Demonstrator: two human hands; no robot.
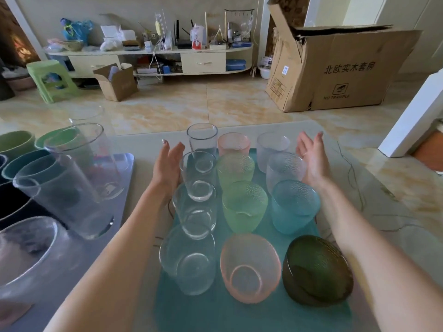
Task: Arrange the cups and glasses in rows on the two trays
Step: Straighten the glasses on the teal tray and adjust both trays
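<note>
A teal tray (pixel 215 315) in front of me carries three rows of glasses. The left row is clear tumblers (pixel 198 174). The middle row holds a pink glass (pixel 233 143), two green glasses (pixel 244 206) and a pink glass (pixel 250 267) nearest me. The right row has frosted clear glasses (pixel 285 171), a blue glass (pixel 295 206) and a dark green glass (pixel 316 269). My left hand (pixel 167 167) is flat and open against the left row. Open too, my right hand (pixel 312 156) rests beside the right row. On the left, a grey tray (pixel 122 168) bears tall clear glasses (pixel 64 195) and ceramic cups (pixel 16 142).
Both trays lie on a pale table (pixel 374 195) whose far edge faces a tiled floor. A thin cord (pixel 352 173) trails over the table's right side. A large cardboard box (pixel 335 68), a green stool (pixel 51 80) and a cluttered low cabinet (pixel 148 56) stand beyond.
</note>
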